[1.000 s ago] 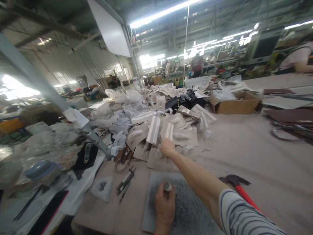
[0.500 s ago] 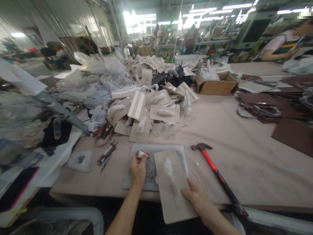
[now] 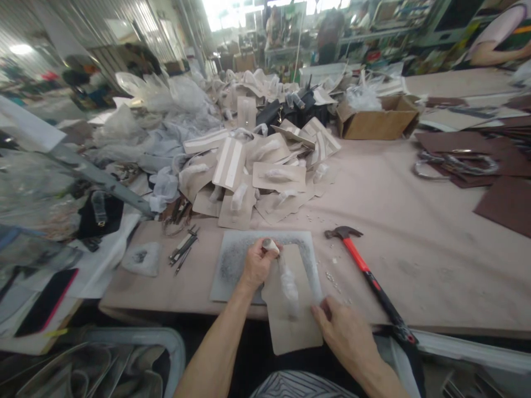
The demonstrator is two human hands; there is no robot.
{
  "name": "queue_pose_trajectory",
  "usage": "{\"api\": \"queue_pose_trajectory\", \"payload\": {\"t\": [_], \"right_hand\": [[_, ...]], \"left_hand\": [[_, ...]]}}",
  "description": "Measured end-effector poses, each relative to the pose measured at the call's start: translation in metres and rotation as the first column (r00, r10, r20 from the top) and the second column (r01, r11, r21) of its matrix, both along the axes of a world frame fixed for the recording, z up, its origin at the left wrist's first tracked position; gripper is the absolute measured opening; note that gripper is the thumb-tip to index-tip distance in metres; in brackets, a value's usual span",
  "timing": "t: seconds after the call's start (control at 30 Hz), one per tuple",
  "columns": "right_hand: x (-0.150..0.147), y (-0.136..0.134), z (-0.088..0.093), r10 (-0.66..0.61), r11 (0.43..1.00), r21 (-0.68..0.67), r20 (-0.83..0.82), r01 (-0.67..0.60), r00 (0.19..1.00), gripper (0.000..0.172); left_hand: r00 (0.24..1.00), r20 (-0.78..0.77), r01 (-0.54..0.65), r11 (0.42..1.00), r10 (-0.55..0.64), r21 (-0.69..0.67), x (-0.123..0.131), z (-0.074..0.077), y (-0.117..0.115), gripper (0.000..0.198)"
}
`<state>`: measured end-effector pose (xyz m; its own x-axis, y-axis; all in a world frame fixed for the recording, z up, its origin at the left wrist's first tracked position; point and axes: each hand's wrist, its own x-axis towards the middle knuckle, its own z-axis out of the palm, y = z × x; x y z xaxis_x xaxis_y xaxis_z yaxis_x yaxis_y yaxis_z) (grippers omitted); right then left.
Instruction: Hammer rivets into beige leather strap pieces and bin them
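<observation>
My left hand (image 3: 256, 266) is closed round a short cylindrical punch tool (image 3: 269, 245) whose pale top sticks out; it rests at the upper left corner of a beige card piece (image 3: 292, 320). That card carries a small plastic-wrapped part (image 3: 287, 283) and lies partly on a grey cutting pad (image 3: 232, 262), partly over the table's front edge. My right hand (image 3: 344, 334) presses its fingers on the card's lower right edge and holds it in place.
A red-handled hammer (image 3: 367, 276) lies right of the pad. A heap of similar beige cards (image 3: 265, 177) sits behind. Metal tools (image 3: 182, 250) lie to the left, a cardboard box (image 3: 379, 124) and dark brown sheets (image 3: 506, 204) to the right. Another person's arm (image 3: 493, 52) shows far right.
My right hand brought a card from the heap to the pad. My left hand moved right with the punch tool onto the card's top corner. The camera tilted down.
</observation>
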<state>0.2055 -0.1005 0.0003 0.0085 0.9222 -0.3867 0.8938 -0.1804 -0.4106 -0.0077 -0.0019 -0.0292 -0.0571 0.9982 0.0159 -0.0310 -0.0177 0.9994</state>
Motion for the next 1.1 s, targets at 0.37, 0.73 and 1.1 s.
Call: {"api": "queue_pose_trajectory", "payload": {"t": [0.37,0.73,1.1], "right_hand": [[0.114,0.066,-0.025,-0.187,0.961,0.260,0.338,0.099,0.922,0.042],[0.086,0.070,-0.003,-0.415,0.908,-0.269,-0.487,0.320,0.768,0.008],[0.028,0.043,0.063,0.139,0.918,0.393,-0.430,0.046,0.892,0.039]], "left_hand": [[0.995,-0.101,0.029,0.998,-0.024,0.048,0.000,-0.001,-0.001,0.021],[0.960,-0.279,0.076,0.984,-0.028,0.163,0.003,-0.007,-0.006,0.014],[0.893,-0.448,0.137,0.971,-0.036,0.195,0.007,-0.011,-0.011,0.017]]}}
